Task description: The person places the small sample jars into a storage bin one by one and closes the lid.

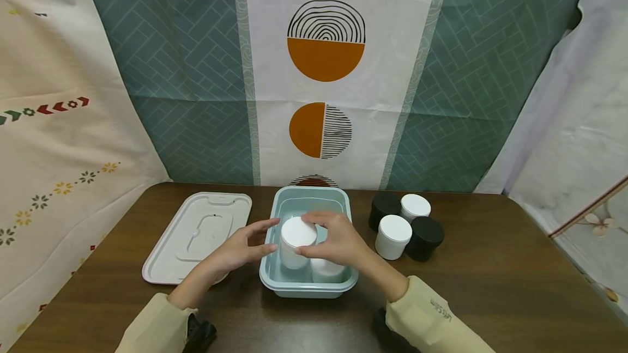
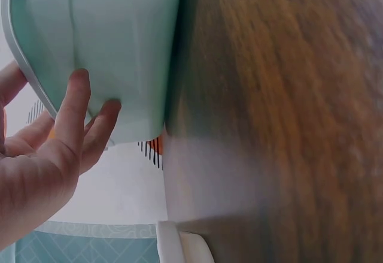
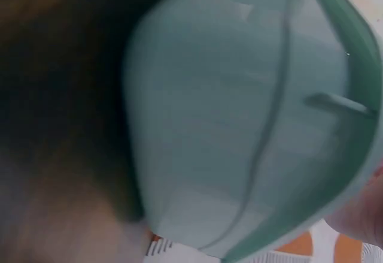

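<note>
A light blue-green plastic bin (image 1: pixel 308 287) stands on the table, two white jars inside it. My right hand (image 1: pixel 339 239) reaches over the bin's right side and grips one white jar (image 1: pixel 293 259) near its white lid, thumb and fingers on opposite sides. The other white jar (image 1: pixel 327 270) sits at the near right of the bin, partly hidden under that hand. My left hand (image 1: pixel 239 246) is at the bin's left rim, fingers spread. In the left wrist view, fingertips (image 2: pixel 110 106) of this hand lie against or close to the bin's outer wall.
Left of the bin, a flat white lid (image 1: pixel 169 247) lies on the wooden table (image 1: pixel 495 271). To the right cluster two white jars (image 1: pixel 392 238) and two black jars (image 1: pixel 424 239). A patterned cloth (image 1: pixel 201 70) hangs behind the table.
</note>
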The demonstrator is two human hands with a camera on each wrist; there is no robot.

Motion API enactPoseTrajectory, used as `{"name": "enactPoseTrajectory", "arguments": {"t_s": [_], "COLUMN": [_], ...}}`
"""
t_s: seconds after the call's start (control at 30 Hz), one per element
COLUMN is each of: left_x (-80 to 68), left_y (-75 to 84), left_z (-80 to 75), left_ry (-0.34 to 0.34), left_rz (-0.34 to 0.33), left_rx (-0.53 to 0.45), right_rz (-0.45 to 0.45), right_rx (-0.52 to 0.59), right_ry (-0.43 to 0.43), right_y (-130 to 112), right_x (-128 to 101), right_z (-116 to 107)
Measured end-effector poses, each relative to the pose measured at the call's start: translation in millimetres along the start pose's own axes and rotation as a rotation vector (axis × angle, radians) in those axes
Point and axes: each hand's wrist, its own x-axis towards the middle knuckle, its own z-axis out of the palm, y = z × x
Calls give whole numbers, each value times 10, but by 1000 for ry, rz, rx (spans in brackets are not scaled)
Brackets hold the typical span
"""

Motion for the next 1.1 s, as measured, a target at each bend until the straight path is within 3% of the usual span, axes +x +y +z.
{"name": "enactPoseTrajectory", "arguments": {"t_s": [0.17,0.47,0.87,1.1], "left_x": [-6,-10,-25,-24], "left_y": [-3,-36,-52,-53], "left_z": [1,7,12,4], "left_ry": [0,-16,-13,-9], "left_rz": [8,47,57,53], "left_rx": [15,29,25,23], "right_rz": [-35,-52,-93,-123], "right_rx": [-40,-67,-181,-166], "right_ry": [-49,-57,-158,-176], "right_y": [38,47,51,41], "right_x": [-27,-19,-25,-61], "right_z": [96,144,194,158]}}
